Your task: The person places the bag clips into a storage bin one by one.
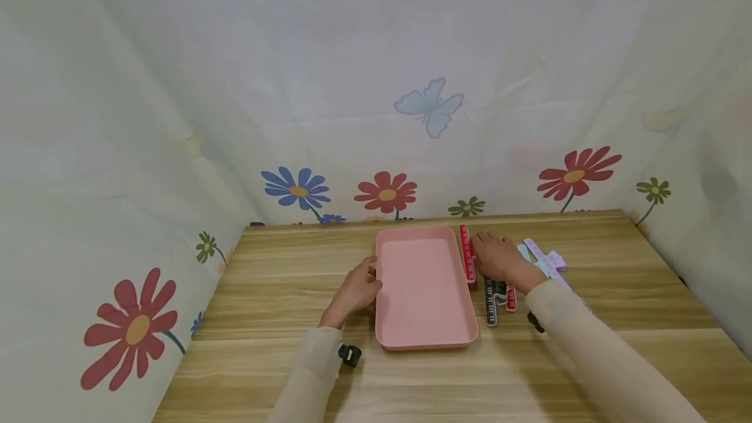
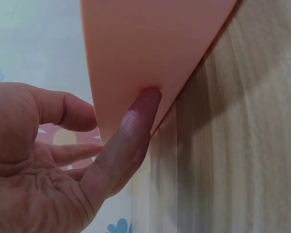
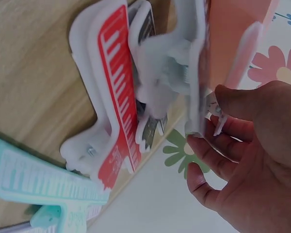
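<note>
Red clip (image 1: 467, 252) at pink tray's right side, centre right of head frame; right hand (image 1: 499, 258) pinches it.
Right thumb and fingertips narrow on clip, blurred in wrist view. Pink tray (image 1: 424, 292) at lower centre; left hand (image 1: 356, 289) touches its left wall, fingers loosely bent, spread. Right of tray: black clip (image 1: 491, 304), second red clip (image 1: 511, 299), purple clip (image 1: 545, 261), all on wooden table (image 1: 294, 266).

On the wood-grain table (image 1: 282, 266) lies a pink tray (image 1: 420, 292); to the tray's right lie a black clip (image 1: 491, 302), a red clip (image 1: 511, 299), a turquoise clip (image 3: 43, 182) and, farthest from it, a purple clip (image 1: 545, 262).
</note>
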A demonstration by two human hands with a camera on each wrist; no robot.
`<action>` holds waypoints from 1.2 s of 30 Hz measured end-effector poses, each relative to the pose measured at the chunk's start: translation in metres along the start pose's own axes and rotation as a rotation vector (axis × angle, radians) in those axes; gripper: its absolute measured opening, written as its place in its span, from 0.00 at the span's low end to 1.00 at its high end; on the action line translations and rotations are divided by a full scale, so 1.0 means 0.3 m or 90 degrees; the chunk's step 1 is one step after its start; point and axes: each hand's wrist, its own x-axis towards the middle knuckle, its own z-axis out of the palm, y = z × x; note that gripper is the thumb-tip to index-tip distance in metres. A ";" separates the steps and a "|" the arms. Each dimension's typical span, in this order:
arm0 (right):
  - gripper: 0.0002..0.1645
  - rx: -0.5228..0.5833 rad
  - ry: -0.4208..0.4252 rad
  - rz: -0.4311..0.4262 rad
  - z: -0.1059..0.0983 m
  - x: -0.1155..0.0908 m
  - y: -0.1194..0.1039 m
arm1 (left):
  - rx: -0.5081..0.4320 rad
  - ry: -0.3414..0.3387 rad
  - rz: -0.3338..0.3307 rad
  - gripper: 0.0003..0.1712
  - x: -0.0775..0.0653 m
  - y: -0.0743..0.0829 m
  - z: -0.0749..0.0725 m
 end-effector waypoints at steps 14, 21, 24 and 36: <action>0.27 0.002 0.054 -0.018 -0.054 -0.049 -0.008 | 0.026 0.001 -0.002 0.36 0.007 -0.007 0.004; 0.29 0.018 0.071 -0.020 -0.081 -0.067 -0.047 | 0.047 0.012 0.004 0.35 0.014 -0.003 0.007; 0.29 0.007 0.080 -0.025 -0.091 -0.067 -0.066 | 0.047 0.010 0.005 0.35 0.023 -0.003 0.013; 0.28 -0.039 0.095 -0.056 -0.126 -0.056 -0.142 | 0.045 0.018 0.017 0.35 0.027 -0.003 0.023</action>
